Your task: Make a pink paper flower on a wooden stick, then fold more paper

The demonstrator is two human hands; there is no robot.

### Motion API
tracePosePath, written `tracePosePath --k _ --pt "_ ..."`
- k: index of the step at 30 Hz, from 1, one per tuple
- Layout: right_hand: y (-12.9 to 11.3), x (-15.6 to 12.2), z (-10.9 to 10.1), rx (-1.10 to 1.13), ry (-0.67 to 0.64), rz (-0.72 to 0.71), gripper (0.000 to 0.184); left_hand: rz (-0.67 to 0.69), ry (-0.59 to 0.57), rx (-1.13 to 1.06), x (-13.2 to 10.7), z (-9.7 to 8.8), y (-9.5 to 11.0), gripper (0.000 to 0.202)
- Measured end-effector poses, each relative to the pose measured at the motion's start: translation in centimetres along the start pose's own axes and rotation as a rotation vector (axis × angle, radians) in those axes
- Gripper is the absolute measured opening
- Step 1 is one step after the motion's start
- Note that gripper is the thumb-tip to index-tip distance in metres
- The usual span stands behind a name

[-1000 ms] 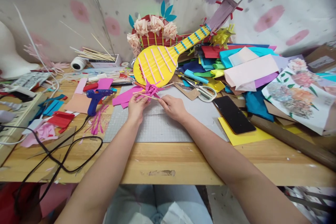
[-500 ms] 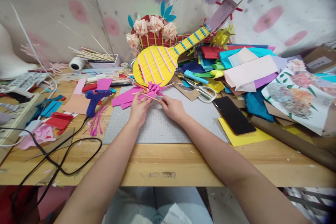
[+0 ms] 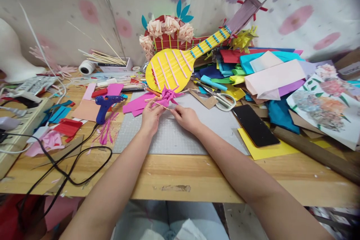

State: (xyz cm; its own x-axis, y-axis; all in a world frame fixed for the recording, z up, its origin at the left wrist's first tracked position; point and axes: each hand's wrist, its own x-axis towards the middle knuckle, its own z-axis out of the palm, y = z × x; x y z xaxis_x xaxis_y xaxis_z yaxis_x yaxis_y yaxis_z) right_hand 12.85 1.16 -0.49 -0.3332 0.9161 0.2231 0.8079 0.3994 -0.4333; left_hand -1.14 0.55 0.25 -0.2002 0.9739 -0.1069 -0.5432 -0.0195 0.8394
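Observation:
A thin wooden stick [image 3: 162, 106] spans the small gap between my two hands. The fingers of my left hand [image 3: 150, 117] are pinched around its left part. My right hand [image 3: 186, 117] pinches the other end between thumb and forefinger. Just beyond the fingers lies a magenta paper flower [image 3: 169, 96] with pointed petals, and magenta paper strips [image 3: 137, 104] lie to its left. Whether my left fingers also touch the flower, I cannot tell. Both hands are above a grey cutting mat [image 3: 177, 140]. A yellow paper lute [image 3: 165, 69] leans behind them.
A blue glue gun [image 3: 104, 108] with a black cord stands left of the mat. Scissors [image 3: 225, 101] and a black phone [image 3: 255, 125] lie on the right. Coloured paper [image 3: 275, 77] is heaped behind the phone. A power strip [image 3: 24, 135] sits at far left.
The whole view has shifted slightly, so things appear a little further right. Both hands keep their pinch on the stick, with hardly any visible movement.

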Motion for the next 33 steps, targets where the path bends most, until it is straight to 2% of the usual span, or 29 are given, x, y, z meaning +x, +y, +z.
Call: tracePosePath --k 6,11,21,27,33 --pt "-0.2 -0.2 -0.1 -0.018 -0.047 -0.05 0.025 -0.005 0.071 -0.029 0.3 0.1 0.0 0.036" --pt "0.0 -0.3 -0.2 0.058 -0.008 -0.052 0.02 0.008 0.115 -0.041 0.6 -0.4 0.1 0.034" --pt "-0.3 -0.4 -0.1 0.135 -0.033 -0.071 0.013 0.005 0.233 -0.047 1.3 -0.9 0.1 0.035" --pt "-0.3 -0.4 -0.1 0.185 -0.018 -0.073 0.015 -0.029 0.247 -0.124 1.7 -1.0 0.1 0.031" --pt "-0.5 -0.3 -0.3 0.156 -0.039 -0.038 0.014 -0.059 0.208 -0.106 2.1 -1.6 -0.1 0.015"
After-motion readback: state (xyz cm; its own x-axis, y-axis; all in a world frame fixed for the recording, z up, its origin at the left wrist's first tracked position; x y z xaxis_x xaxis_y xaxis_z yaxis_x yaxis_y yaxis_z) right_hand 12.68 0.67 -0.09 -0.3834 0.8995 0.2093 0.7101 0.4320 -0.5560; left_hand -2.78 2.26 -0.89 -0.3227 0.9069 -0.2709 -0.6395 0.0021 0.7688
